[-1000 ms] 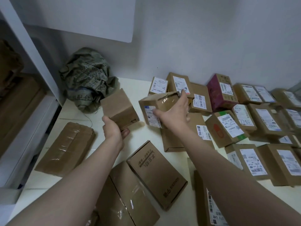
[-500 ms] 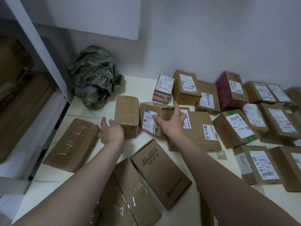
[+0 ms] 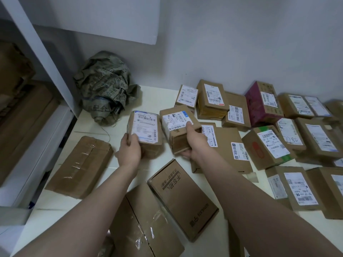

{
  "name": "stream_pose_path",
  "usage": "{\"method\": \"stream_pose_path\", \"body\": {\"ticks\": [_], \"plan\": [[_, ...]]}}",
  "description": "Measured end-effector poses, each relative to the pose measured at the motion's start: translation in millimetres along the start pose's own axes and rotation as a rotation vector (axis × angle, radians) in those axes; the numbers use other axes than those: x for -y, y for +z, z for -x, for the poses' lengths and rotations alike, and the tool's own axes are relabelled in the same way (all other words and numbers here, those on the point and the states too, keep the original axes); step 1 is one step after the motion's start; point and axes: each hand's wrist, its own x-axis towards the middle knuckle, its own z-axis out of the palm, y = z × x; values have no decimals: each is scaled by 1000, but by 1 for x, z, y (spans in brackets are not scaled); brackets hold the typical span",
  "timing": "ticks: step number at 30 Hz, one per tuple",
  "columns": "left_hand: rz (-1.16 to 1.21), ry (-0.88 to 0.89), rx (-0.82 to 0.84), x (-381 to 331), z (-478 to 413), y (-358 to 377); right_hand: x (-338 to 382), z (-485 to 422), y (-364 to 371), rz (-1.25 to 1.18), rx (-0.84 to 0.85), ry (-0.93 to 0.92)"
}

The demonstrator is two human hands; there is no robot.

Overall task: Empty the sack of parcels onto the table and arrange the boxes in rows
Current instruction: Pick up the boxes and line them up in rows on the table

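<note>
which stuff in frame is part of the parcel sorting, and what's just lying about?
In the job: left hand gripping left labelled box; right hand gripping right labelled box; crumpled sack; magenta box, already in a row; printed box and taped box, lying askew; table.
Lying about: thin string by the sack; cartons at far left; white wall panel.
</note>
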Motion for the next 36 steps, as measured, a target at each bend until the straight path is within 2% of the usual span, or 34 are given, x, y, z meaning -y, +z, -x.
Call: {"method": "stream_pose_path", "body": {"ticks": [4, 9, 15, 18, 22, 25, 29, 31, 33, 36], "plan": [[-11, -23, -79, 9, -6, -7, -18, -3, 11, 60, 52, 33], [-154, 115, 15, 5, 2, 1, -35, -1, 11, 88, 26, -4], [-369, 326, -116, 3, 53, 18, -49, 28, -38, 294, 9, -158], [-517, 352, -4, 3, 84, 28, -62, 44, -73, 392, -15, -228], [-673, 369, 331, 13, 130, 52, -72, 63, -135, 697, -185, -341], [-751, 337, 533, 34, 170, 77, -75, 66, -192, 758, -317, -318], [-885, 299, 580, 72, 223, 119, -83, 63, -261, 900, -413, -199], [-952, 246, 568, 89, 248, 140, -89, 67, -286, 1045, -399, -125], [-977, 139, 534, 105, 270, 158, -101, 75, -308, 1298, -347, -67], [-865, -61, 455, 131, 299, 179, -127, 89, -336, 1567, -166, -1]]}}
